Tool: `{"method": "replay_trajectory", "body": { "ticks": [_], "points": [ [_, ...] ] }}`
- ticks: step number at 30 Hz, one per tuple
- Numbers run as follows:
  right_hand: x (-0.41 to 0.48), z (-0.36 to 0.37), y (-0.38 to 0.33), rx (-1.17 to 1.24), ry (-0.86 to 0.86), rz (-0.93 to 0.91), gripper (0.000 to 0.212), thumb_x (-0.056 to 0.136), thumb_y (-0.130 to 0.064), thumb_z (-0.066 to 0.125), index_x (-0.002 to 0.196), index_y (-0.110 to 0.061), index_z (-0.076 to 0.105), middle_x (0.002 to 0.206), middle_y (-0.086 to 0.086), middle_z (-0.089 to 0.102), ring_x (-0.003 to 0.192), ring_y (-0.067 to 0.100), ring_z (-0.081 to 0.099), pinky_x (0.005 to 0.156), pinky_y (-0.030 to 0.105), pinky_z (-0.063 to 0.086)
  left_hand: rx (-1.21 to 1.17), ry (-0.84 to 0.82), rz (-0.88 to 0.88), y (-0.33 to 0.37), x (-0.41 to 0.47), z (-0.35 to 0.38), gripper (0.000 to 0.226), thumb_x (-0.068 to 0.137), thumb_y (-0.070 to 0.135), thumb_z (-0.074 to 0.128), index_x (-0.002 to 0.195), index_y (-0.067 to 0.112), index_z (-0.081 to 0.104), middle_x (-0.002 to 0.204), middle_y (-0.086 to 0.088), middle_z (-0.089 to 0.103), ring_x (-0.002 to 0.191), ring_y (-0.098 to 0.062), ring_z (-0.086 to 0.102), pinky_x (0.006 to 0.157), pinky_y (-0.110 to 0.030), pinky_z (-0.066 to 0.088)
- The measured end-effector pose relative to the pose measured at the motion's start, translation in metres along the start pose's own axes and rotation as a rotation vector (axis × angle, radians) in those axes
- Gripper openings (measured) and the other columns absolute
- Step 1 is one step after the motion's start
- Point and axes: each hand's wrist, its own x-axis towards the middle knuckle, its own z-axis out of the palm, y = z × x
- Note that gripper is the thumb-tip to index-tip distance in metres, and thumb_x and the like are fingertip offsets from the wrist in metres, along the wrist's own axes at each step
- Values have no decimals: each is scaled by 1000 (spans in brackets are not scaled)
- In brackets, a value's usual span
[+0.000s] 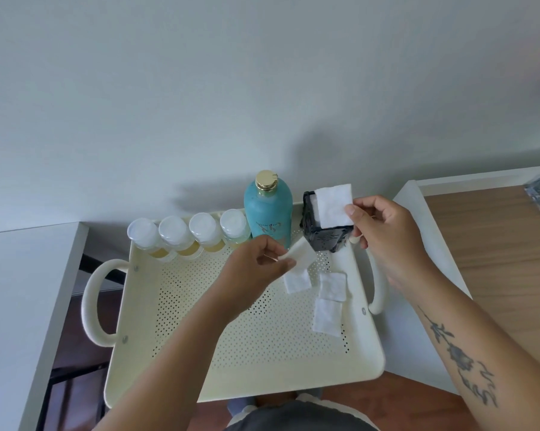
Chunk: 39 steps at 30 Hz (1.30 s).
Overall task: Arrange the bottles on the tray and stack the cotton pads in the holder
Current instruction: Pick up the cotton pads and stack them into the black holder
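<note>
A white cotton pad (334,205) hangs over the open top of the dark holder (326,241), its lower edge at the holder's mouth. The right hand (387,231) pinches this pad by its right edge between thumb and fingertips. The holder stands in the far right corner of the cream tray (237,390), and something white already shows inside its top.

Just left of and nearer than the holder, the left hand (256,269) pinches a second pad (302,255) at its corner, lifted above the tray floor. Three loose pads lie flat on the perforated floor near the right side: one (297,282) just under the left hand's pad, one (333,286) beside it to the right, and one (327,315) nearer, touching or overlapping the second.

Along the tray's far edge a teal bottle (267,209) with a gold cap stands upright just left of the holder. A row of four small clear bottles (203,230) with pale yellow liquid continues to its left, side by side.

The tray has a looped handle on its left (89,303) and right (379,284) ends. White surfaces (19,306) flank it, with a wooden top (495,244) at far right and a pale wall (200,88) behind.
</note>
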Motion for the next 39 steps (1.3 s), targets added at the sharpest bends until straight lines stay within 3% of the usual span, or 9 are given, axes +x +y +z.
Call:
{"method": "replay_trajectory", "body": {
  "ticks": [6, 12, 15, 17, 21, 25, 28, 36, 39],
  "points": [
    [18, 5, 0, -123, 41, -6, 4, 89, -35, 65, 86, -32, 67, 80, -14, 66, 70, -5, 59, 63, 17, 41, -152, -37, 53, 19, -1, -9, 12, 84, 24, 76, 90, 22, 66, 78, 7, 73, 73, -5, 65, 73, -24, 53],
    [27, 18, 0, -305, 16, -67, 9, 90, -26, 64, 93, -18, 66, 81, -11, 59, 71, 9, 54, 59, 22, 38, -203, -2, 68, 19, -2, -11, 6, 87, 21, 73, 89, 22, 67, 80, 6, 75, 73, -3, 66, 69, -17, 52],
    [23, 20, -1, -492, 83, -212, 15, 91, -20, 62, 104, -13, 62, 100, 1, 56, 93, 21, 55, 71, 29, 40, -202, 6, 60, 18, -2, -11, 6, 88, 21, 72, 91, 20, 67, 82, 5, 75, 75, -4, 66, 70, -18, 52],
    [18, 18, -2, -618, 141, -402, 18, 92, -14, 59, 110, -10, 61, 109, 10, 56, 99, 31, 53, 78, 35, 42, -209, 7, 61, 18, -2, -11, 7, 88, 20, 72, 92, 18, 67, 81, 5, 75, 74, -3, 66, 69, -16, 52],
    [7, 14, 4, -841, 46, -643, 21, 89, -13, 61, 109, -11, 68, 114, 6, 66, 104, 36, 54, 81, 44, 46, -227, 20, 60, 18, -1, -12, 7, 89, 18, 71, 93, 15, 66, 79, 7, 74, 72, -1, 65, 69, -15, 51],
    [2, 15, 11, -1033, -71, -561, 29, 94, -35, 56, 111, -15, 69, 124, -1, 67, 124, 35, 48, 96, 47, 36, -227, 28, 56, 17, -1, -11, 7, 89, 18, 71, 94, 14, 67, 78, 8, 75, 71, 0, 66, 67, -13, 51],
    [3, 18, 13, -1101, -96, -517, 43, 94, -49, 43, 106, -18, 69, 119, -4, 69, 127, 34, 46, 102, 49, 28, -230, 27, 53, 17, -1, -11, 8, 89, 18, 71, 95, 14, 67, 77, 9, 74, 71, 1, 66, 67, -12, 50],
    [7, 24, 15, -1143, -176, -416, 62, 93, -62, 24, 112, -21, 66, 123, -7, 66, 133, 32, 39, 106, 52, 24, -203, 49, 30, 16, 0, -10, 10, 89, 21, 71, 96, 16, 68, 80, 6, 75, 75, -6, 65, 72, -21, 55],
    [2, 21, 10, -1086, -154, -429, 60, 93, -59, 27, 116, -19, 65, 127, -4, 65, 131, 33, 42, 105, 52, 26, -202, 52, 31, 16, 1, -9, 10, 89, 22, 71, 96, 16, 68, 80, 5, 75, 75, -7, 65, 73, -23, 55]
  ]
}}
